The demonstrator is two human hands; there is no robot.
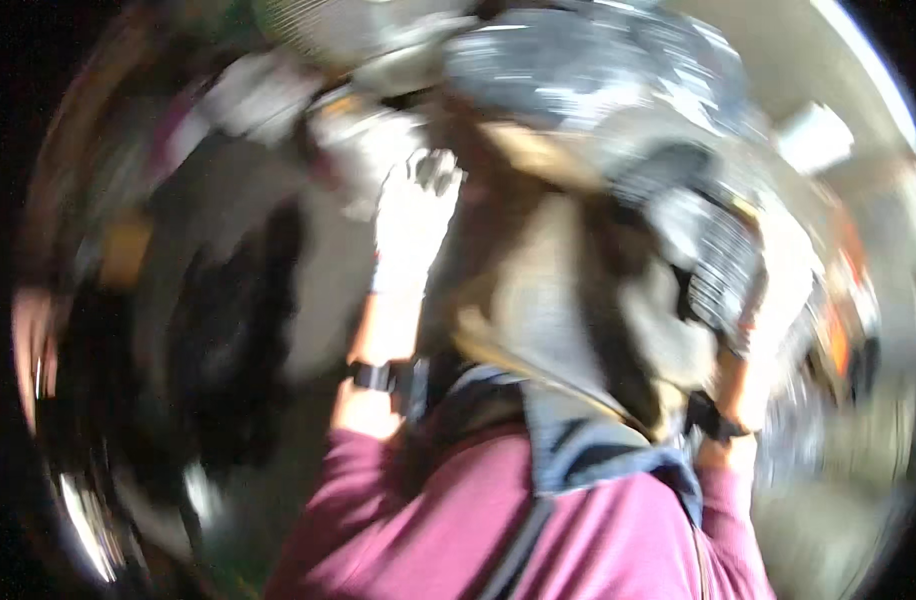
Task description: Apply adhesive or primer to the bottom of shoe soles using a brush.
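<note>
The whole picture is smeared by fast motion. My left hand (413,225), in a white glove with a black wrist strap, is raised at the upper middle against a pale grey bulky thing (358,140). My right hand (773,300), also gloved and strapped at the wrist, is at the right beside a dark ribbed object (713,265). A grey and brown cloth-like mass (548,290) hangs between the hands. Both forearms wear maroon sleeves (458,520). The blur hides whether either hand grips anything.
A large grey patterned bulk (578,70) fills the top. A dark shape (228,330) lies at the left and a white boxy thing (813,135) at the upper right. Orange blurs (838,330) show at the right edge.
</note>
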